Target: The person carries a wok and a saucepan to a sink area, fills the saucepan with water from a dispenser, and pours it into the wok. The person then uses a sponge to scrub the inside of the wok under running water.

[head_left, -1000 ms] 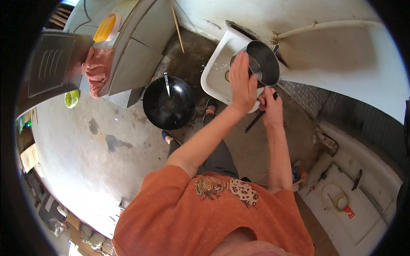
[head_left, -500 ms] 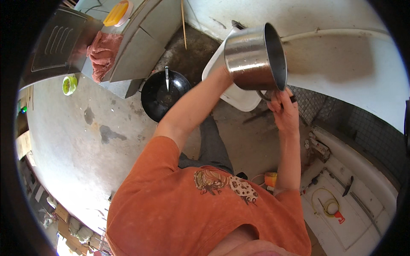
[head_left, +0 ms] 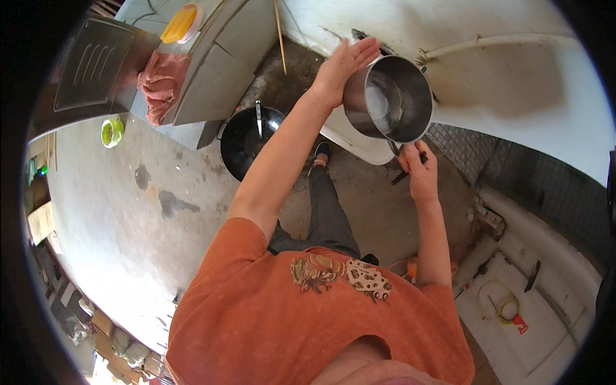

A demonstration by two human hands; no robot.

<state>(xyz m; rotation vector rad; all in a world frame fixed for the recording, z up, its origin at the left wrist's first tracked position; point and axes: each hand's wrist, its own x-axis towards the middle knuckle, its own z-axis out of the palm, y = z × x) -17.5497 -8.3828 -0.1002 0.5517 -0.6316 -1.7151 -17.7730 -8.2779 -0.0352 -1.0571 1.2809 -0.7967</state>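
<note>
My right hand [head_left: 420, 172] is closed round the dark handle of a deep stainless steel saucepan [head_left: 359, 102]. The saucepan is tilted, its mouth turned toward me, and some wet or shiny patches show inside. At its far left side my left hand [head_left: 344, 67] is stretched flat, fingers straight and holding nothing. Whether its palm touches the pan's outer wall I cannot tell. Below the pan is a white basin [head_left: 362, 149], partly hidden by the pan and my left arm.
A black wok [head_left: 240, 151] with a metal-bladed utensil [head_left: 258, 119] in it sits on the floor, left of my legs. A pink cloth [head_left: 163, 86] hangs over the counter edge, near a yellow container [head_left: 179, 24]. A pale pipe [head_left: 500, 42] runs along the wall.
My left hand has come out from behind the saucepan and now lies flat at its far side. The saucepan has moved slightly nearer and turned, its inside now facing me.
</note>
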